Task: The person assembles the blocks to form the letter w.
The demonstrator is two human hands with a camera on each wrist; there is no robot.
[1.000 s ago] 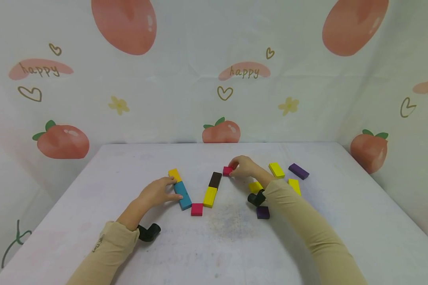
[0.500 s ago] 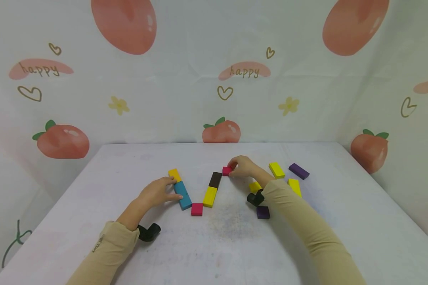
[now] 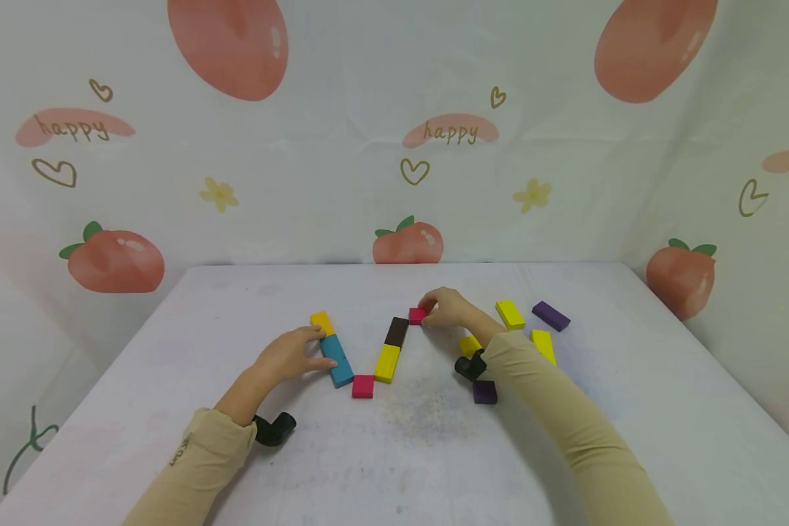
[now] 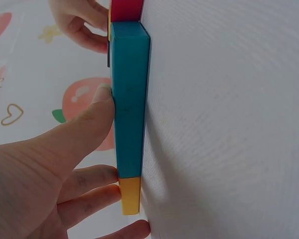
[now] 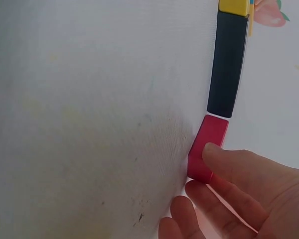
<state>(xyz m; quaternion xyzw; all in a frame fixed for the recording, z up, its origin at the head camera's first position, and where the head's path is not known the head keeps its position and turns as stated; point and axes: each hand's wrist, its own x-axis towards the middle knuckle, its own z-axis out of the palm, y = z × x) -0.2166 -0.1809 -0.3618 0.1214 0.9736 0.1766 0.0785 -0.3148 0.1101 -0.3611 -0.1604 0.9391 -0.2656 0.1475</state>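
The right hand (image 3: 448, 307) pinches a red block (image 5: 209, 133); the left hand (image 3: 291, 356), spread, touches a blue block (image 4: 131, 104).

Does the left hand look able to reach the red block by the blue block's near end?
Probably yes: the left hand touches the neighbouring blue block, and nothing covers the red block.

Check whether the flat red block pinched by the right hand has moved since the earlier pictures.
Yes: the red block shifted slightly left in the head view, toward the unmoved dark-brown rectangular block.

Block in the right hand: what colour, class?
The block is pinkish red, clearest in the right wrist view.
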